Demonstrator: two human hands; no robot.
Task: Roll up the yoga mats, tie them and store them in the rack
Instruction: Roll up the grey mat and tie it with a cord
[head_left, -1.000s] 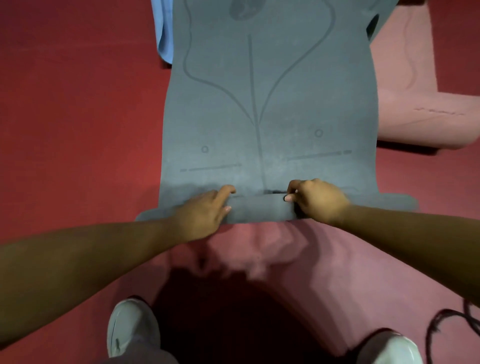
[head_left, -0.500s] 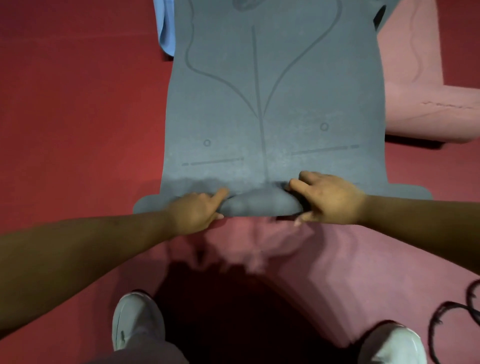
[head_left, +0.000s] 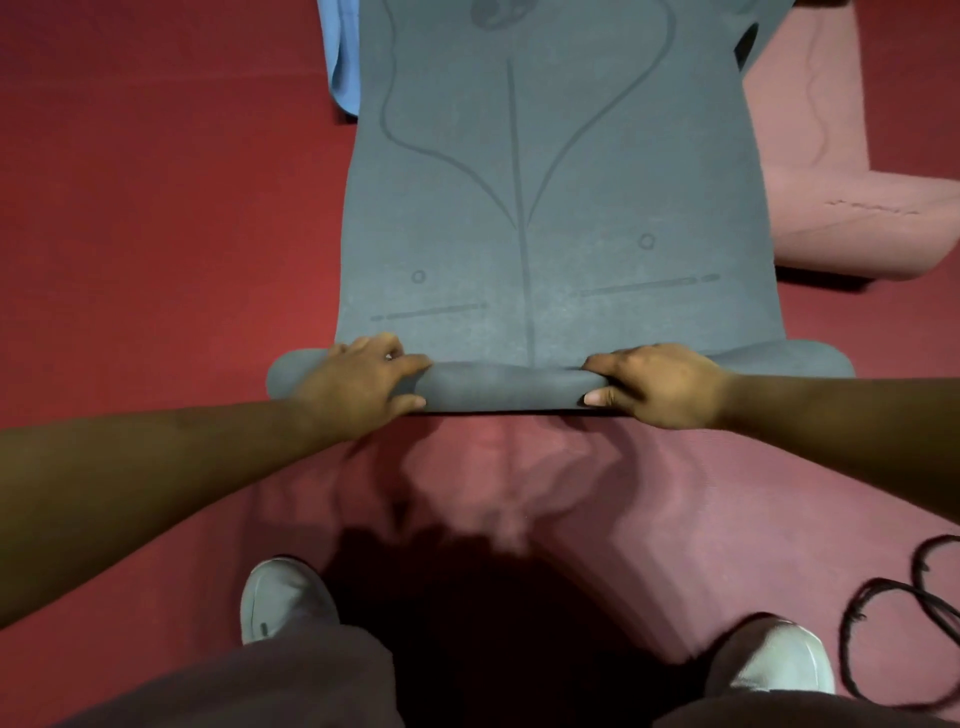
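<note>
Grey yoga mat (head_left: 550, 208) stretching toward 12 o'clock over a pink mat (head_left: 519, 467), near end rolled, left hand (head_left: 358, 384) and right hand (head_left: 660, 384) gripping the roll, fingers curled over, thumbs beneath

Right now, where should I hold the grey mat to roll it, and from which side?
Take the rolled near end of the grey mat from the person's side, one hand each side of the centre line. It is a tube lying crosswise; left hand and right hand wrap it, fingers over, thumbs under.
</note>
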